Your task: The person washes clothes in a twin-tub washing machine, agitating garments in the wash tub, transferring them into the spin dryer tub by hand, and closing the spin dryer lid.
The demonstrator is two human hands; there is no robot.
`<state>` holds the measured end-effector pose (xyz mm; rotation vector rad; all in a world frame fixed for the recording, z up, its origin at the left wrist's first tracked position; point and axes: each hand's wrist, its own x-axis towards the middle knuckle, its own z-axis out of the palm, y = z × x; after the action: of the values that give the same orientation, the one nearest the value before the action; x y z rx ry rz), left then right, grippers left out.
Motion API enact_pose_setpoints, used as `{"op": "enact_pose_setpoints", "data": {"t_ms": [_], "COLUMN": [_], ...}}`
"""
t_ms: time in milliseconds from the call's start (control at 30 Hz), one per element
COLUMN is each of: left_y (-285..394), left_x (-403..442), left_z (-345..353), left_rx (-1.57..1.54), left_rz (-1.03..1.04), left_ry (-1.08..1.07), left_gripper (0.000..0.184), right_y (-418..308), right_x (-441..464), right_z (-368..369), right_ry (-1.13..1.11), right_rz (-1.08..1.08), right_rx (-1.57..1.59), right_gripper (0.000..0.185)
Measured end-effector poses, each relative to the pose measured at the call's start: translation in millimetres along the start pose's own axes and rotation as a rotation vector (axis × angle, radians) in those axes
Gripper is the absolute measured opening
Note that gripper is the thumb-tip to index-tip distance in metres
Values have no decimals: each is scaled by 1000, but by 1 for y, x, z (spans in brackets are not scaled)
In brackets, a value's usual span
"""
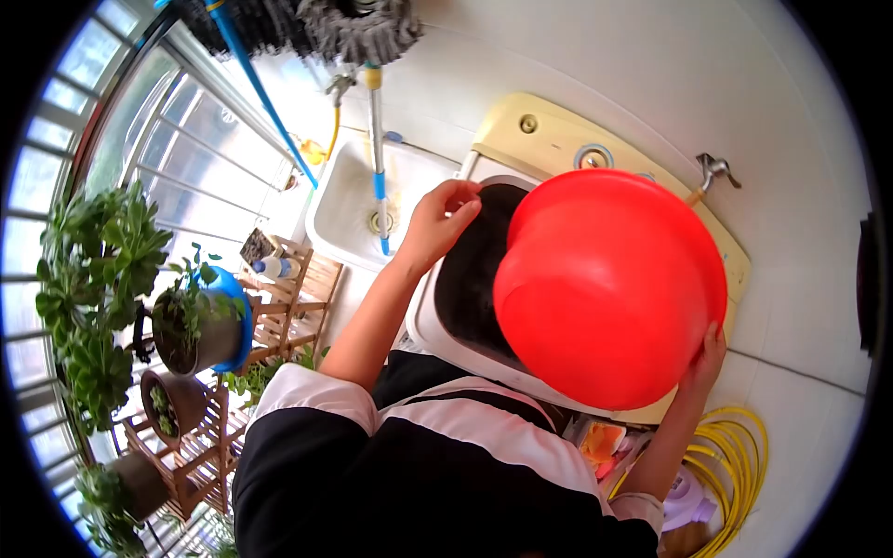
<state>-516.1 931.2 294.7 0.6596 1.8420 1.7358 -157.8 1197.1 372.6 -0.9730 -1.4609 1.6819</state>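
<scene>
At far left, potted plants (104,279) beside barred windows, well apart from the hands. Next, a white sink (349,181) with a mop (377,144) standing handle-down in it; probably easy to topple if nudged by the left forearm. Left hand (445,219): at the near-left edge of a machine's dark tub (465,270), fingers curled, apart from the basin; impossible to tell whether gripping anything. At centre right, the red basin (605,288), over the right part of the tub and the cream control panel (521,144); tilted, underside towards the wearer, contents hidden. Main hazard, by judgement: a twist or slip, caused by support from one side only, with the left hand adding none. If holding water, a likely spill across the panel's knobs rather than into the tub. Beyond the rim, a wall tap (716,170), possibly a snag during any swing to the right. Right hand (704,361): clamped on the basin's right side. At lower right, coiled yellow hose (744,465), a conceivable trip in stepping sideways.
</scene>
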Motion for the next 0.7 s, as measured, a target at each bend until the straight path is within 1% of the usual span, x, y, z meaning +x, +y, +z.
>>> {"op": "enact_pose_setpoints", "data": {"t_ms": [33, 67, 133, 167, 233, 267, 333, 367, 400, 433, 500, 533, 567, 600, 633, 700], "left_y": [0, -1, 0, 2, 9, 15, 22, 27, 34, 47, 52, 53, 53, 57, 56, 51], "left_x": [-10, -19, -37, -45, -61, -69, -85, -94, -103, -114, -132, -139, -146, -153, -160, -174], "left_z": [-9, -18, -35, -43, -59, -68, -87, -94, -100, -106, -125, -133, -141, -148, -155, -169], "left_rx": [-2, 20, 64, 64, -4, 12, -49, -78, -153, -166, -118, -143, -168, -157, -227, -296], "left_rz": [2, -6, -5, -4, 6, 19, 22, 31, 23, -8, -28, -9, 10, -15, -41, -150], "left_ry": [23, 44, 76, 96, 154, 196, 261, 307, 343, 380, 475, 546, 618, 630, 592, 564], "left_gripper": [28, 28, 28, 28, 27, 28, 29, 29, 29, 30, 34, 40, 47, 61, 71, 77], "right_y": [1, 5, 12, 12, 5, 5, 3, 1, -11, -21, -30, -30, -30, -31, -33, -12], "right_x": [-1, -3, -7, -9, -15, -16, -22, -25, -32, -40, -54, -57, -59, -62, -66, -76], "right_z": [0, 3, 15, 24, 47, 53, 71, 85, 120, 152, 199, 221, 248, 274, 300, 334], "right_ry": [-3, -24, 58, 39, 44, 26, -348, -358, -381, -398, -525, -608, -695, -774, -853, -952], "right_rz": [20, 21, 135, 138, 167, 174, -188, -186, -314, -445, -410, -522, -677, -836, -1040, -1084], "right_rx": [81, 79, 276, 274, 358, 359, 295, 300, 178, 53, -36, -93, -168, -225, -302, -338], "right_gripper": [33, 33, 38, 38, 50, 50, 73, 73, 76, 79, 60, 48, 40, 33, 29, 32]}}
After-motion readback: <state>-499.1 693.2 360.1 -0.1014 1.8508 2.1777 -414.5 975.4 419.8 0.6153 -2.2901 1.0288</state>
